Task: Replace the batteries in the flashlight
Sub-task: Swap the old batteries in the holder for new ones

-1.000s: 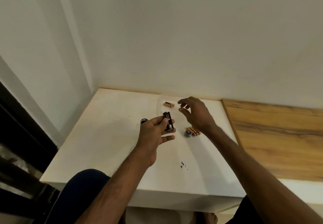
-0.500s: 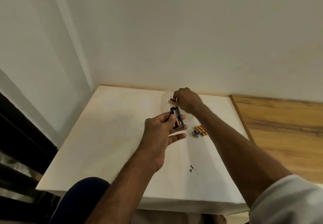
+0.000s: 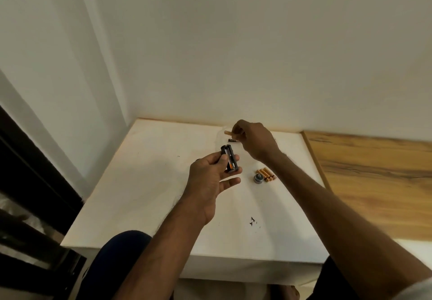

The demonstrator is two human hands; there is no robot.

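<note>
My left hand (image 3: 210,173) grips a black battery holder (image 3: 229,158) above the white table (image 3: 145,182); a battery with an orange end sits in it. Farther back, my right hand (image 3: 254,139) pinches a gold and black battery (image 3: 228,132), lifted just off the table. Another battery (image 3: 232,140) lies on the table below it, partly hidden by the fingers. Several gold batteries (image 3: 266,174) lie side by side to the right of the holder, with the round grey flashlight cap (image 3: 258,178) next to them. A dark flashlight part behind my left hand is almost wholly hidden.
The table meets white walls at the back and left. A wooden surface (image 3: 378,178) adjoins it on the right. Small dark specks (image 3: 253,221) mark the table near its front edge. A knee in dark cloth (image 3: 121,253) is below the front edge.
My right hand reached back to the two batteries near the wall, closed its fingers on one and raised it. My left hand kept the holder, tilting it slightly.
</note>
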